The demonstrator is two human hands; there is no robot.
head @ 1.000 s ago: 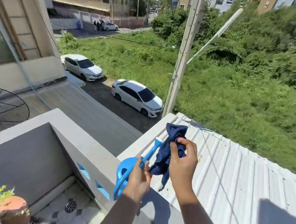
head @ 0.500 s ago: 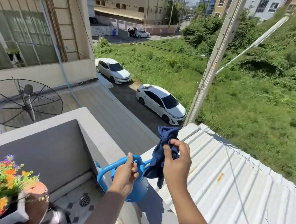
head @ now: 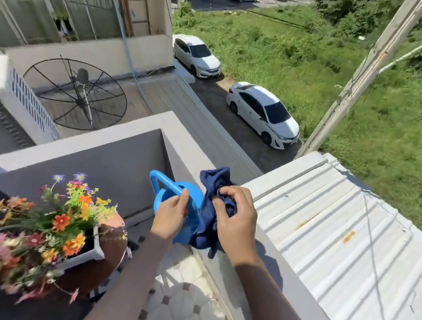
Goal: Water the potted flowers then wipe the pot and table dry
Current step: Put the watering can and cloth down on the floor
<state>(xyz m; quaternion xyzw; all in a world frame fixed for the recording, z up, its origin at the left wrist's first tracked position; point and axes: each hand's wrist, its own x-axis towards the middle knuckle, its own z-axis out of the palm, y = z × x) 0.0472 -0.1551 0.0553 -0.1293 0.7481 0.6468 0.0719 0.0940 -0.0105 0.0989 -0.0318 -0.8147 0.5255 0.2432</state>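
Swinging leftward since a second ago, the view now takes in the terracotta pot of orange and purple flowers at lower left, while the left hand grips the handle of the blue plastic watering can and the right hand pinches the dark-blue cloth against it. Can and flowers are now near each other, so watering seems about to begin. No brand, label or writing is readable.

We see two bare forearms, no sleeves or jewellery; our left hand and right hand wear no gloves.
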